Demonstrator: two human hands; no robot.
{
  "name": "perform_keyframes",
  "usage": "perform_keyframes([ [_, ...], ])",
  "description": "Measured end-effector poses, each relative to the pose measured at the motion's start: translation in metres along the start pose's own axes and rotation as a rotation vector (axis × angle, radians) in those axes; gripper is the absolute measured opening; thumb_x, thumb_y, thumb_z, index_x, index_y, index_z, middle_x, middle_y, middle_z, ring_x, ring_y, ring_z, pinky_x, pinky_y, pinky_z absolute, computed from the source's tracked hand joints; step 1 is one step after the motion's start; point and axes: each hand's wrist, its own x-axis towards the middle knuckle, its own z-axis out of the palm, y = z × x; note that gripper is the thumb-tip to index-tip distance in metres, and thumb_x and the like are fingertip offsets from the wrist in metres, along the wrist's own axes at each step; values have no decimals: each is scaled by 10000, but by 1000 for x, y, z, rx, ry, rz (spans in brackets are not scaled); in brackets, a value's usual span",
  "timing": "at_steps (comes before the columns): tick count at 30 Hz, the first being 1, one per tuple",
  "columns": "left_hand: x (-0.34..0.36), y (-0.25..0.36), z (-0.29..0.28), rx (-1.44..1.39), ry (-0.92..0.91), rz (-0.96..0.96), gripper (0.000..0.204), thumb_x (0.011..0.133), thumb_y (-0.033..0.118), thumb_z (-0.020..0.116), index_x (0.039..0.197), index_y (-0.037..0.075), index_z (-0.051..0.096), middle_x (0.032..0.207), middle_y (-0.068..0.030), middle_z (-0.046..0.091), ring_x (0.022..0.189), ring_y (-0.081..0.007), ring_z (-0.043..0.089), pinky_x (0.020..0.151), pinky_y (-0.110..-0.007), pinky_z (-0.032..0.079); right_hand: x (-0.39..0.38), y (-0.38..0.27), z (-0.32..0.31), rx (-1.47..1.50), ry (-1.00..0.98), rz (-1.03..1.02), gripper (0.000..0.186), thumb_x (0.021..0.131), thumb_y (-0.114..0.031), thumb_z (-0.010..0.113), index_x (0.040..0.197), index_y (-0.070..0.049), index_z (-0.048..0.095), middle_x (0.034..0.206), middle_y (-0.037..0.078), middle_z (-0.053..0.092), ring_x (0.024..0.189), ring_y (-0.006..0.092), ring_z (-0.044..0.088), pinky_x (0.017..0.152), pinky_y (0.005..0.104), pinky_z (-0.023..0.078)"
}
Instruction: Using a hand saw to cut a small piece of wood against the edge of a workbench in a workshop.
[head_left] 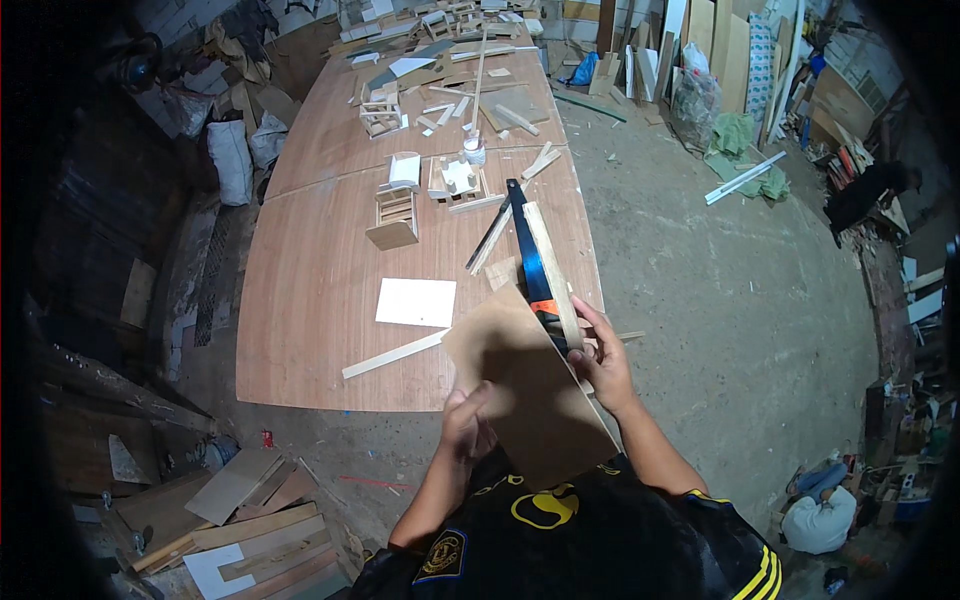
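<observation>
Gripping a brown panel at lower centre of the frame with the left hand, clasping a pale wood strip just beside it with the right hand, by the look of it not yet joined, with a slatted wooden piece already assembled upper left of centre and a loose slat below left unfixed

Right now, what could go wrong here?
The right hand holds a strip close beside the saw; a slip might bring the hand against it. The board blocks the view of part of the table, so something there could get knocked unseen.
</observation>
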Motion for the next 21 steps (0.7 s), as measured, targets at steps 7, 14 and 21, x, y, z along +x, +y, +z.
perform_keyframes([
  [7,24,13,13,68,0,8,383,982,130,525,1332,-13,462,1248,-179,585,1157,-282,594,949,-390,504,19,-25,-12,-160,71,-232,708,779,-155,772,1416,-37,487,1333,123,433,1224,226,458,1050,352,367],
  [14,43,10,18,965,-59,424,218,969,89,535,1151,-12,601,1034,-105,667,959,-191,630,849,-335,495,25,-90,32,-892,-74,-765,723,556,-291,866,1248,-201,676,1280,235,502,1128,359,484,935,454,404],
  [21,54,12,25,1040,-136,292,228,950,96,545,1147,-10,591,1056,-100,655,995,-181,620,891,-324,491,34,-80,36,-853,-106,-818,700,637,-370,808,1308,-310,618,1208,180,568,1016,348,571,803,394,401],
])
